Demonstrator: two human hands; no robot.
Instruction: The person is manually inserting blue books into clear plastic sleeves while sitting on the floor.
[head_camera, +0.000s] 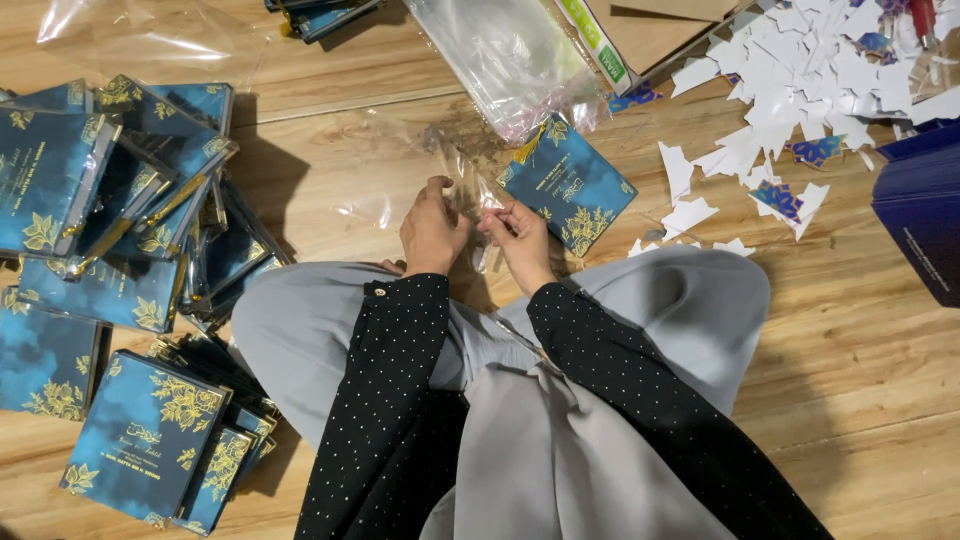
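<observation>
Left hand (432, 228) and right hand (518, 240) pinching clear sleeve (468, 185), fingers narrow, just left of blue card (570, 185).

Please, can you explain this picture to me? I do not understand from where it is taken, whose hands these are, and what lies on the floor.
There is only one picture. A camera worn on a person's head took it, looking down at their own lap and hands. No machine is involved. The person sits on a wooden floor. The left hand and right hand together pinch a clear plastic sleeve. Just beyond the right hand lies one blue card with gold leaves. On the person's left is a big pile of such cards, many already in sleeves. Ahead lies a bag of sleeves, and on the right, white paper scraps.
</observation>
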